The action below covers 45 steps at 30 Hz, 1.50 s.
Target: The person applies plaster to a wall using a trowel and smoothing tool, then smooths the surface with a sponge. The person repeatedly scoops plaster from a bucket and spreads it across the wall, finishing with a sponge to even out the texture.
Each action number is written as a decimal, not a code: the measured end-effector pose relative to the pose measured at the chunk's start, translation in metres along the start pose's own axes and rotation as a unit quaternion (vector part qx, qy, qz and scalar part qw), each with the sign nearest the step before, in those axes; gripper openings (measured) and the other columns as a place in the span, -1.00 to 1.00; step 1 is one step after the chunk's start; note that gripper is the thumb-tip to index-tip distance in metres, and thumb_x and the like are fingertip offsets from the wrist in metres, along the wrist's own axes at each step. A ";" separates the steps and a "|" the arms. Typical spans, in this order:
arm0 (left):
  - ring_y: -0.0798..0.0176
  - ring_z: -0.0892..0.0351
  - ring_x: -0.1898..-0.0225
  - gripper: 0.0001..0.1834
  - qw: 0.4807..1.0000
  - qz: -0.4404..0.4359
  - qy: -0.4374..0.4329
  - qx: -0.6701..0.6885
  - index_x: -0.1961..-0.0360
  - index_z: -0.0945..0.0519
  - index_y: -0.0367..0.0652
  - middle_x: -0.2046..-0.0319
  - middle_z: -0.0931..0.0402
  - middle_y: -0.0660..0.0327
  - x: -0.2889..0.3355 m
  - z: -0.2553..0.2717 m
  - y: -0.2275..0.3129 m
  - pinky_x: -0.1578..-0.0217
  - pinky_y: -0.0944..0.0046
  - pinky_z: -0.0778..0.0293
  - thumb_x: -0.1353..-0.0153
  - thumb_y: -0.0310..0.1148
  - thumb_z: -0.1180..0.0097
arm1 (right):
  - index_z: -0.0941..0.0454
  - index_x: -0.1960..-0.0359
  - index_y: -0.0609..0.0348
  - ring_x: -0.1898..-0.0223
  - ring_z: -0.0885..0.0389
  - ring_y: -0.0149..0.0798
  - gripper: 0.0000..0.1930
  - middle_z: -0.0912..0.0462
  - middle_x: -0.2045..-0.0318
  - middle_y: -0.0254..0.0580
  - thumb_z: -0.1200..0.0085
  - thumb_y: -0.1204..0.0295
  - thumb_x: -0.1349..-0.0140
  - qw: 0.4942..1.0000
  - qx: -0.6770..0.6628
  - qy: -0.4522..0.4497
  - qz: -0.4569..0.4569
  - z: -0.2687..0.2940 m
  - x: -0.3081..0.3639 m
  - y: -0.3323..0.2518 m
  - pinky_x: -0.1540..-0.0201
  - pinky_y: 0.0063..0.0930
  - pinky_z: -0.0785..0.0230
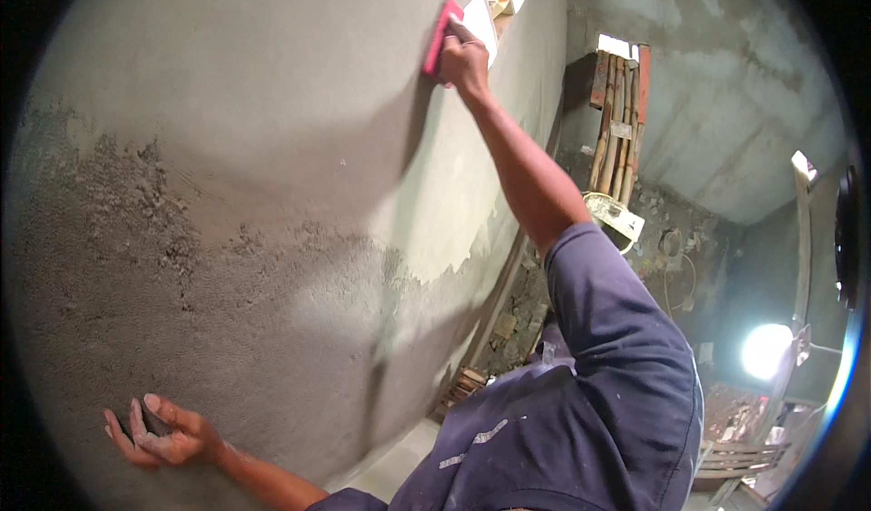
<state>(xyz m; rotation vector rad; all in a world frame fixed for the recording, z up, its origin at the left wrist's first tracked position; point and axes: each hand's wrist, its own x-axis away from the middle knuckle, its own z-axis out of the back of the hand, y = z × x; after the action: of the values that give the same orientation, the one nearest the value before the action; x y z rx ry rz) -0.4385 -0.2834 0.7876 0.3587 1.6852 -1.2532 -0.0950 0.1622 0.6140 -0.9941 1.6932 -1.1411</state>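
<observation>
My right hand [465, 62] is stretched up to the plastered wall [272, 75], fingers wrapped round the grip of a pinkish-red plastering float [435, 50]. The float's face is turned to the smooth grey plaster, just left of a bright opening. Low on the left, my left hand [172, 434] is held in front of the rough, darker part of the wall. Its fingers are apart and slightly curled, and nothing shows in them. Whether it touches the wall I cannot tell.
Several bamboo poles [619, 121] lean at the far wall above a pale container [615, 221]. A bright lamp [768, 351] glows at the right beside a wooden post [803, 239]. Stacked bricks [466, 386] sit low by the wall, and a slatted chair [739, 458] stands lower right.
</observation>
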 end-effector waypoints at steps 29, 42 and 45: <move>-0.03 -0.46 -0.13 -0.73 0.998 -0.016 -0.025 -0.055 0.21 -0.51 -0.28 0.01 -0.44 -0.03 0.005 0.002 -0.006 -0.06 -0.13 -0.45 -0.32 -0.25 -0.09 | -0.56 -0.02 0.22 0.10 -0.66 0.04 -0.60 -0.65 0.20 0.21 0.14 0.40 -0.18 0.992 0.082 0.085 0.054 0.020 0.092 0.154 0.04 -0.29 -0.44; -0.01 -0.47 -0.11 -0.77 0.997 -0.026 -0.009 -0.070 0.23 -0.52 -0.28 0.06 -0.42 -0.03 0.000 0.002 0.001 -0.05 -0.09 -0.50 -0.30 -0.29 -0.12 | -0.55 -0.11 0.11 0.13 -0.69 -0.06 -0.58 -0.69 0.22 0.10 0.13 0.39 -0.22 0.982 0.152 0.080 -0.081 0.036 0.094 0.182 0.10 -0.27 -0.50; 0.00 -0.48 -0.11 -0.77 0.996 -0.017 -0.020 -0.084 0.23 -0.52 -0.29 0.06 -0.43 -0.03 0.000 0.005 0.002 -0.05 -0.09 -0.50 -0.30 -0.29 -0.12 | -0.54 -0.11 0.17 0.49 -0.54 -0.42 -0.60 -0.70 0.37 -0.08 0.08 0.40 -0.25 0.994 0.037 0.086 -0.055 0.015 0.063 0.134 0.38 -0.52 -0.41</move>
<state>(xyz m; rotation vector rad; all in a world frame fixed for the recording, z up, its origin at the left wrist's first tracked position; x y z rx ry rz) -0.4347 -0.2866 0.7867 0.2034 1.7546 -1.1268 -0.1221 0.1361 0.4701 -0.9770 1.7342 -1.3854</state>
